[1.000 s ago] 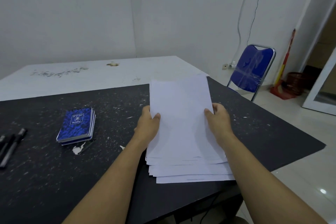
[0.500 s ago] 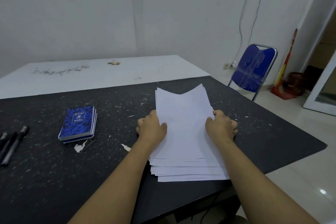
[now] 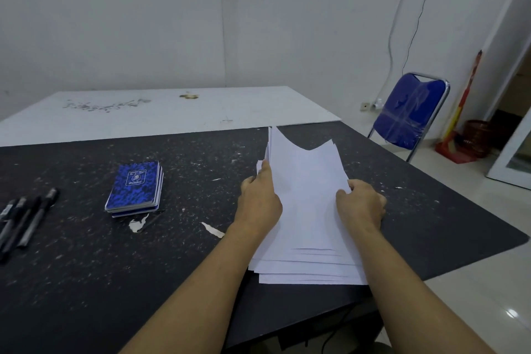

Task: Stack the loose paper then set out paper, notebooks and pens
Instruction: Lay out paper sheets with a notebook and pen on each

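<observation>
Paper (image 3: 307, 198): loose white stack, right of centre on the dark table (image 3: 86, 267), close to its near edge. Long axis runs near-to-far, away from the person, far end leaning slightly left. Near ends lie flat on the table and are fanned out (edges stepped, not squared). Far end is lifted off the table and bowed, its two corners up and the middle of the far edge sagging between them.

Left hand (image 3: 260, 198): on the left long edge of the paper, about mid-length, fingers closed onto the sheets, one finger stretched along the edge toward the far end. Right hand (image 3: 360, 204): on the right long edge opposite, fingers curled round the edge, thumb on top of the sheets. Both hold the paper, neither holds anything else.

Notebooks (image 3: 135, 187): small blue stack, flat on the table, left of the paper and well apart from it, long axis near-to-far with the far end tipped a little right.

Pens (image 3: 26, 218): several dark ones side by side at the far left of the table, partly cut off by the frame, lying diagonal, far ends pointing right.

White board (image 3: 158, 112) lies beyond the dark surface. Blue folding chair (image 3: 411, 112) stands by the wall at right.
</observation>
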